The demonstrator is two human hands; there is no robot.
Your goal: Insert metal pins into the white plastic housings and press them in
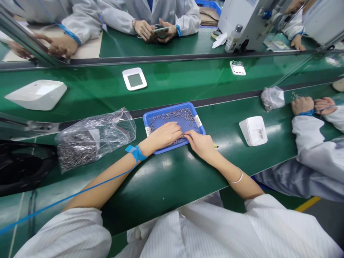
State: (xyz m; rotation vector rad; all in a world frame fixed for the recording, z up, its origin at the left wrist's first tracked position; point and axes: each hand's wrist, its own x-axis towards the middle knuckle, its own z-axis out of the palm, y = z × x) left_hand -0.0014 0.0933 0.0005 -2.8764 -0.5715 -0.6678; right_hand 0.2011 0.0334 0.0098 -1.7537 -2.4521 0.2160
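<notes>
A shallow blue tray (176, 108) holds many small metal screws (185, 114), heaped mostly along its far and side edges. Over the tray's near part lies my left hand (166, 135), its fingers bent together and a blue wrist strap (136, 153) around its wrist. My right hand (201, 144) reaches across the tray's near right corner with thumb and fingers pinched. The fingertips of both hands meet near the tray's middle. Whatever sits between them is too small to make out.
To the left lies a clear bag (80, 147) of screws beside a black object (25, 166). White housings (254, 130) and a white panel with a screen (134, 79) rest on the green surfaces. Co-workers' hands (154, 31) are across the bench and at the right (303, 105).
</notes>
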